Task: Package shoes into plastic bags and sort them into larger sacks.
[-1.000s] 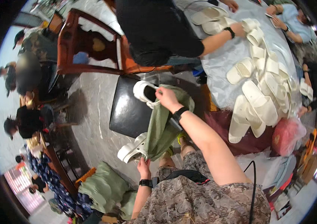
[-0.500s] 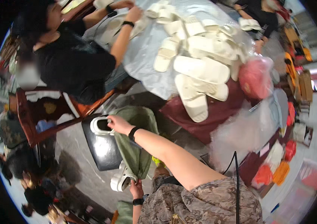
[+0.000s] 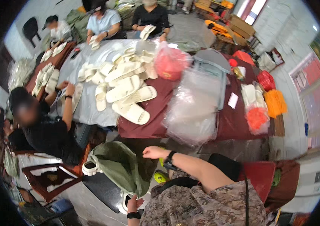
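Observation:
A crumpled green cloth sack [image 3: 116, 162] lies over a black seat [image 3: 103, 190] in front of me. One white clog-like shoe [image 3: 89, 167] shows at its far left end, and another white clog-like shoe [image 3: 123, 203] at its near end. My left hand [image 3: 134, 203] is beside the near shoe with its fingers apart; whether it touches the shoe I cannot tell. To the right of the sack, my right hand [image 3: 155, 152] hangs in the air, fingers curled together, with nothing visible in them. Both wrists wear black bands.
A pile of cream slippers [image 3: 128, 88] covers the middle of the table [image 3: 145, 126]. Clear plastic bags [image 3: 193, 109], a red bag [image 3: 171, 64] and an orange bag [image 3: 274, 103] lie to the right. A co-worker in black [image 3: 50, 132] sits at left, beside a wooden chair [image 3: 52, 182]; others sit across.
My right hand has let go of the far shoe and moved right, away from the sack. My left hand's fingers have spread. The view has swung up and to the right.

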{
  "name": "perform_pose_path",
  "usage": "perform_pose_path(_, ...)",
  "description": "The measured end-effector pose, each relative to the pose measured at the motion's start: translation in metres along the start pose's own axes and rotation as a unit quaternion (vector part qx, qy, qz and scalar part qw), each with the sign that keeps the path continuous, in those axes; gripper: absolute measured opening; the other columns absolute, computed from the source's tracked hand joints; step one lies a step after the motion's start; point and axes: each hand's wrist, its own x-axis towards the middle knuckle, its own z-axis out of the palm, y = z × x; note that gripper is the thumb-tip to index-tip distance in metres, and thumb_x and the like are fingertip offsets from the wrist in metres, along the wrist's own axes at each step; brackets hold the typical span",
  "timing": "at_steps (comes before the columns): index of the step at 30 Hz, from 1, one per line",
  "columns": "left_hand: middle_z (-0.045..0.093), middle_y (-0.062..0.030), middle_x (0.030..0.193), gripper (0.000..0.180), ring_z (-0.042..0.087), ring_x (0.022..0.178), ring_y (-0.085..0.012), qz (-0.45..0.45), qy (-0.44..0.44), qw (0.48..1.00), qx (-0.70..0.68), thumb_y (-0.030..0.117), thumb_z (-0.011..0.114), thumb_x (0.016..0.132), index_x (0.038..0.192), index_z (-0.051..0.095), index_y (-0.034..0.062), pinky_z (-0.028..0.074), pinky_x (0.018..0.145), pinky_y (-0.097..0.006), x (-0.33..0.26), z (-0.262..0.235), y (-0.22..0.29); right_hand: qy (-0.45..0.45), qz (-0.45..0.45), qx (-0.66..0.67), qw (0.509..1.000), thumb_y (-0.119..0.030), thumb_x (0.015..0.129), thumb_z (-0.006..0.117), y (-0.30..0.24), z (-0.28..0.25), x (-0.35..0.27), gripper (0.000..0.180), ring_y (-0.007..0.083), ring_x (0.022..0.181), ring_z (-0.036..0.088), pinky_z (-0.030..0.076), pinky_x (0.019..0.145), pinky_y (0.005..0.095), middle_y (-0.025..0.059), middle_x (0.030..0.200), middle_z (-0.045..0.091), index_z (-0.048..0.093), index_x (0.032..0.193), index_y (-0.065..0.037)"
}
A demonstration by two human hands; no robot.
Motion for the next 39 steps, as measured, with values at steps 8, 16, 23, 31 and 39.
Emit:
perform_pose_path(8,0.066,-0.023,0.088,0.056,0.065,0.087,-0.0358,0.251,0.207,0.655,0.682,0.048,0.069,0.07,0.093,0.065,-0.003,0.052,0.074,-0.043,-0.046,0.1,0.077,0.368,0.123,0.283,0.877,-0.023,0.086,0.061,0.078,-0.168,-0.189,0.022,0.0116,0.066,0.057,0.046,0.061,0.0266,0.003,0.073,0.061,0.065,0.092,-0.002)
perform_pose_path(16,0.065,-0.0175,0.107,0.06,0.06,0.103,-0.0346,0.312,0.068,0.579,0.75,0.05,0.065,0.074,0.116,0.061,0.0063,0.049,0.085,-0.044,-0.033,0.253,0.118,0.417,0.202,0.37,0.805,-0.024,0.091,0.058,0.144,-0.214,-0.29,0.018,0.0082,0.061,0.048,0.042,0.055,0.0258,-0.0001,0.076,0.057,0.059,0.093,-0.006)
perform_pose_path(23,0.061,-0.0214,0.11,0.058,0.057,0.105,-0.0358,0.41,-0.012,0.56,0.719,0.045,0.067,0.076,0.116,0.059,0.0038,0.047,0.087,-0.044,-0.036,0.392,0.122,0.443,0.219,0.393,0.775,-0.027,0.091,0.059,0.205,-0.283,-0.34,0.025,0.0074,0.07,0.056,0.047,0.06,0.0239,-0.0002,0.083,0.061,0.061,0.103,-0.005)
perform_pose_path(31,0.044,-0.029,0.129,0.055,0.044,0.115,-0.0454,0.555,-0.044,0.466,0.688,0.037,0.071,0.076,0.119,0.056,0.0067,0.038,0.096,-0.051,-0.033,0.496,0.119,0.464,0.218,0.372,0.774,-0.025,0.09,0.06,0.241,-0.371,-0.333,0.023,0.0078,0.072,0.056,0.046,0.059,0.0242,-0.0008,0.084,0.061,0.061,0.102,-0.006)
perform_pose_path(39,0.045,-0.0247,0.127,0.039,0.044,0.115,-0.0429,0.605,-0.149,0.452,0.638,0.019,0.069,0.079,0.114,0.057,0.0085,0.039,0.095,-0.048,-0.032,0.588,0.154,0.486,0.159,0.345,0.787,-0.028,0.091,0.061,0.243,-0.448,-0.289,0.026,0.0056,0.071,0.056,0.045,0.057,0.0213,-0.0014,0.083,0.061,0.063,0.105,-0.006)
